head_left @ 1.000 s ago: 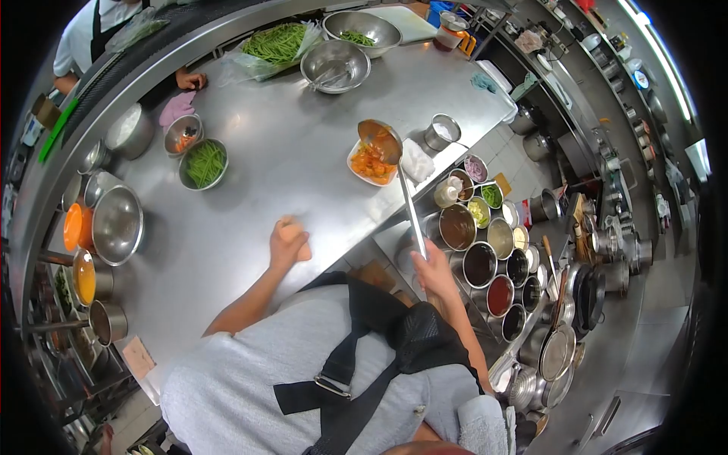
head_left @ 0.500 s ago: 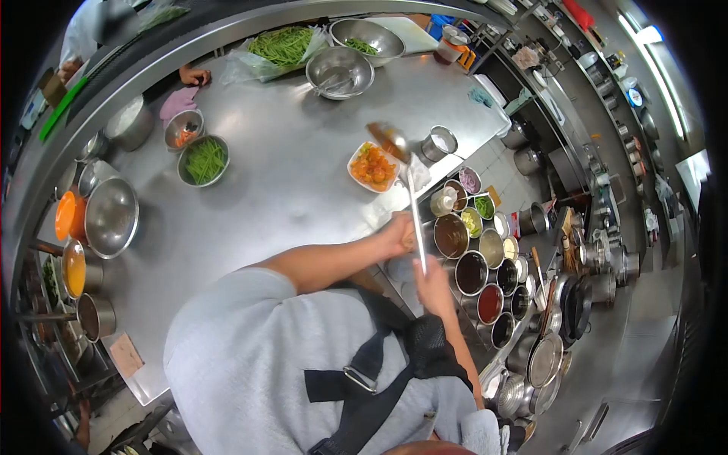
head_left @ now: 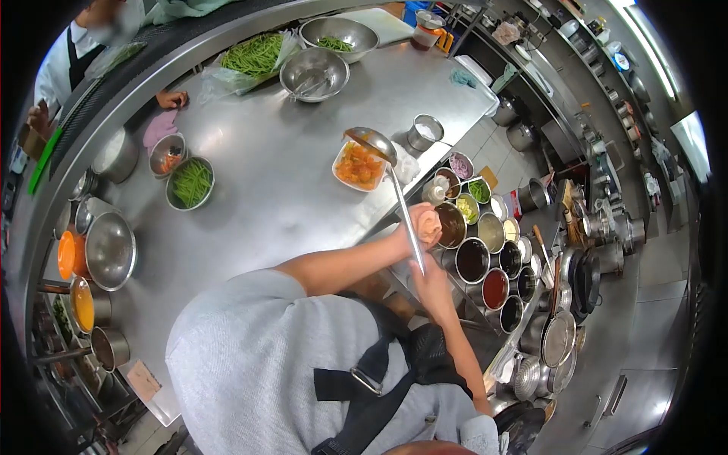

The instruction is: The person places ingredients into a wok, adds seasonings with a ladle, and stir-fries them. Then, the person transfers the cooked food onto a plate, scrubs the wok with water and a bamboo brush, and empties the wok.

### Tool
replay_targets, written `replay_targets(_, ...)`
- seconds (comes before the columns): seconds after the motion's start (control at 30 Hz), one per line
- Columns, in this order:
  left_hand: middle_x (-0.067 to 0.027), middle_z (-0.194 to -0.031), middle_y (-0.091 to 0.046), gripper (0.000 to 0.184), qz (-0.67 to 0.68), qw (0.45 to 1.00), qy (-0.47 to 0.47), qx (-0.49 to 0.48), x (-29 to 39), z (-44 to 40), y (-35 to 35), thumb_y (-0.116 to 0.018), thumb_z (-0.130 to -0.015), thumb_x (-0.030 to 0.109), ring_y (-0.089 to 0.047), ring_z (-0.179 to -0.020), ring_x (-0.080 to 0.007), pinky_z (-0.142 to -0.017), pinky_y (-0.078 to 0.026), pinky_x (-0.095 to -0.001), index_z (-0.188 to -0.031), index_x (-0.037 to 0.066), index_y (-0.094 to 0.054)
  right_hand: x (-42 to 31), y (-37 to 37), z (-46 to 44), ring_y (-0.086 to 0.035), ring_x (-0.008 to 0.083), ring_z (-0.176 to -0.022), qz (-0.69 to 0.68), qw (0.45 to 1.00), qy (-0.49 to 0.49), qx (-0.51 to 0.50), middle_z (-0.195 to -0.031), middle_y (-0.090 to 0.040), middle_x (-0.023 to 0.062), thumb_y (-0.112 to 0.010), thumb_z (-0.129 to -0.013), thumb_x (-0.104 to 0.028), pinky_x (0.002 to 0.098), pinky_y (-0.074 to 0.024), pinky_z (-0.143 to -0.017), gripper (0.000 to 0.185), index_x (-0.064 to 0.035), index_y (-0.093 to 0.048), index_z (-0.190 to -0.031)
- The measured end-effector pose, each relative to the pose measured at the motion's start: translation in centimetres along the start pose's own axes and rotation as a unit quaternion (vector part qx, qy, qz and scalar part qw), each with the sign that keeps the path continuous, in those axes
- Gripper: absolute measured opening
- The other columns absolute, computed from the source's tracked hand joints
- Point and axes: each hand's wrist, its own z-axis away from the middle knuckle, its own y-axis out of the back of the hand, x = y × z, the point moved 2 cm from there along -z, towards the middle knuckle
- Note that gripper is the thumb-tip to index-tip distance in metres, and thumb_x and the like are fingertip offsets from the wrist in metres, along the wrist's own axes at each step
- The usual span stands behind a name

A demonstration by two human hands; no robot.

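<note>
My right hand (head_left: pixel 432 287) is closed round the handle of a long metal ladle (head_left: pixel 404 205). The ladle's bowl hangs over the right edge of a white square dish (head_left: pixel 336 176) filled with orange, chunky food (head_left: pixel 359 165). My left hand (head_left: pixel 413 225) is beside the ladle handle, above my right hand, with its fingers closed on a pale orange piece, perhaps a folded cloth (head_left: pixel 430 224). A crumpled white cloth (head_left: pixel 406 163) lies right of the dish, near a small metal pot (head_left: pixel 425 132) of white contents.
Sauce and ingredient pots (head_left: pixel 472 260) crowd the right side. Bowls of green beans (head_left: pixel 190 183) and carrot pieces (head_left: pixel 167 155) stand at left, metal bowls (head_left: pixel 315 74) at the back. Across the steel table (head_left: pixel 258 167), another person's hand (head_left: pixel 173 99) rests by a pink cloth (head_left: pixel 160 128).
My left hand has moved right from over the table to beside the ladle handle, still holding the pale orange piece. The ladle bowl swung right off the dish, then partly back over its edge.
</note>
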Motion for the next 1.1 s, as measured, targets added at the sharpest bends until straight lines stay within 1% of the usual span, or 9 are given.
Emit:
replay_targets(0.07, -0.0013, -0.073, -0.066, 0.017, -0.038, 0.999, -0.022, 0.021, 0.4, -1.4, 2.1, -0.067, -0.093, 0.028, -0.068, -0.067, -0.0191, -0.061, -0.060, -0.0357, -0.083, 0.016, -0.061, -0.4, 0.1, -0.3, -0.065, 0.0364, -0.074, -0.020, 0.998, -0.040, -0.038, -0.082, -0.066, 0.0231, -0.059, -0.102, -0.028, 0.0430, -0.0508, -0.072, 0.035, 0.0003, -0.063, -0.122)
replay_targets(0.3, -0.0005, -0.066, -0.056, 0.017, -0.004, 1.000, -0.023, 0.002, -0.4, -3.0, 5.7, -0.069, -0.092, 0.030, -0.062, -0.060, -0.0210, -0.052, -0.052, -0.0347, -0.083, 0.019, -0.059, -0.7, 2.3, 0.4, -0.067, 0.0380, -0.079, -0.022, 0.996, -0.067, -0.050, -0.081, -0.065, 0.0237, -0.059, -0.103, -0.029, 0.0450, -0.0511, -0.075, 0.034, -0.0001, -0.062, -0.121)
replay_targets(0.4, -0.0038, -0.075, -0.058, 0.015, 0.004, 0.997, -0.030, 0.071, -0.3, -2.8, 3.4, -0.068, -0.092, 0.020, -0.056, -0.057, -0.0202, -0.049, -0.047, -0.0338, -0.090, 0.017, -0.054, 3.1, 0.3, 0.7, -0.067, 0.0303, -0.063, 0.000, 0.999, 0.038, -0.010, -0.073, -0.065, 0.0174, -0.059, -0.104, -0.032, 0.0418, -0.0498, -0.059, 0.033, -0.0003, -0.063, -0.113)
replay_targets(0.5, -0.0046, -0.082, -0.062, 0.013, -0.074, 0.992, -0.084, 0.048, -0.6, -1.7, 3.8, -0.067, -0.094, 0.025, -0.063, -0.064, -0.0220, -0.054, -0.053, -0.0347, -0.091, 0.017, -0.057, 3.3, 0.3, 0.0, -0.055, 0.0174, -0.046, -0.169, 0.971, -0.117, -0.122, -0.066, -0.058, 0.0051, -0.056, -0.106, -0.036, 0.0332, -0.0430, -0.043, 0.034, -0.0035, -0.062, -0.112)
replay_targets(0.6, -0.0039, -0.083, -0.065, 0.015, -0.125, 0.991, -0.054, -0.006, -0.9, -1.4, 5.6, -0.068, -0.095, 0.029, -0.064, -0.064, -0.0207, -0.054, -0.055, -0.0341, -0.096, 0.016, -0.060, 6.1, -0.2, -0.2, -0.041, 0.0065, -0.037, -0.446, 0.841, -0.243, -0.184, -0.063, -0.047, -0.0037, -0.050, -0.108, -0.041, 0.0240, -0.0351, -0.034, 0.037, -0.0071, -0.060, -0.119)
replay_targets(0.7, -0.0033, -0.085, -0.064, 0.018, -0.177, 0.983, -0.004, 0.040, -2.1, 1.6, 8.3, -0.068, -0.095, 0.028, -0.066, -0.070, -0.0192, -0.059, -0.056, -0.0357, -0.104, 0.014, -0.060, 10.9, 0.4, 1.0, -0.031, 0.0018, -0.037, -0.728, 0.560, -0.271, -0.288, -0.063, -0.036, -0.0054, -0.041, -0.111, -0.047, 0.0192, -0.0298, -0.032, 0.045, -0.0096, -0.057, -0.131)
replay_targets(0.8, -0.0059, -0.094, -0.066, 0.026, -0.268, 0.961, 0.037, 0.056, -1.6, 2.8, 11.7, -0.069, -0.096, 0.035, -0.068, -0.077, -0.0202, -0.066, -0.060, -0.0380, -0.110, 0.014, -0.060, 11.5, 3.3, 6.0, -0.030, 0.0014, -0.038, -0.770, 0.530, -0.266, -0.234, -0.063, -0.036, -0.0056, -0.041, -0.111, -0.045, 0.0197, -0.0297, -0.031, 0.043, -0.0097, -0.056, -0.132)
replay_targets(0.97, -0.0089, -0.090, -0.065, 0.055, -0.379, 0.915, 0.088, 0.102, -1.7, 4.5, 10.7, -0.056, -0.099, 0.060, -0.066, -0.073, -0.0210, -0.056, -0.058, -0.0335, -0.124, 0.012, -0.057, 14.0, 12.5, 14.7, -0.037, 0.0007, -0.039, -0.740, 0.649, -0.167, -0.060, -0.063, -0.039, -0.0064, -0.053, -0.108, -0.031, 0.0195, -0.0326, -0.032, 0.032, -0.0088, -0.054, -0.131)
replay_targets(1.1, -0.0117, -0.093, -0.067, 0.057, -0.449, 0.874, 0.169, 0.076, -4.6, 2.5, 12.7, -0.059, -0.099, 0.057, -0.066, -0.073, -0.0227, -0.061, -0.060, -0.0377, -0.129, 0.009, -0.054, 13.0, 26.0, 23.6, -0.045, 0.0024, -0.042, -0.644, 0.744, -0.096, 0.148, -0.065, -0.045, -0.0054, -0.061, -0.103, -0.020, 0.0199, -0.0381, -0.034, 0.037, -0.0061, -0.051, -0.135)
